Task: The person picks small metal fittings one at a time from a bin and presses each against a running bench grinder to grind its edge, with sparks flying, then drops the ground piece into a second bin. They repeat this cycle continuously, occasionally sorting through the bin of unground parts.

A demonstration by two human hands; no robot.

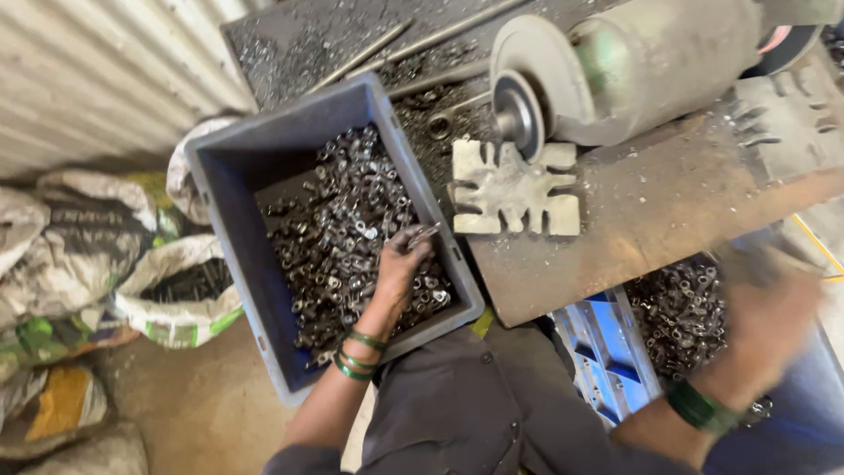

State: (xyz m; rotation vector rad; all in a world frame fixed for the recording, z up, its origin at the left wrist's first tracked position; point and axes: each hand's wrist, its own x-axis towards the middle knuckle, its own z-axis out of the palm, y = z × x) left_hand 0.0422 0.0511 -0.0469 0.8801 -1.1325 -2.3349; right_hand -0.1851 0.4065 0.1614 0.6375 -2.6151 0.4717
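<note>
- Head view, looking down at a person seated at a grimy metal table (668,220), centre to right of frame.
- Left hand (403,259), centre of frame, is down in a grey-blue plastic bin (230,211); fingers curled around a small bunch of metal nuts (352,220), palm resting on the heap.
- The nuts fill most of the bin floor, piled thicker toward its lower right corner; bin sits centre-left, tilted diagonally, its right rim just beside the table edge.
- Green bangles (359,354) on the left wrist, lower centre.
- Right hand (765,317), right of frame, is blurred; can't tell if it is open or holding anything. Green band (699,406) on that wrist.
- Under the right hand, a blue crate (607,361) w/ a second heap of small metal pieces (681,312), lower right.
- Bench grinder (615,70) w/ grey-green motor body and round wheel on the table, upper right.
- Slotted metal plate (514,189) lies flat just below the wheel, centre.
- Thin metal rods (413,44) and dark filings on the surface at top centre.
- Woven sacks (105,255) heaped on the floor at left, beside a corrugated wall (97,70), upper left.
</note>
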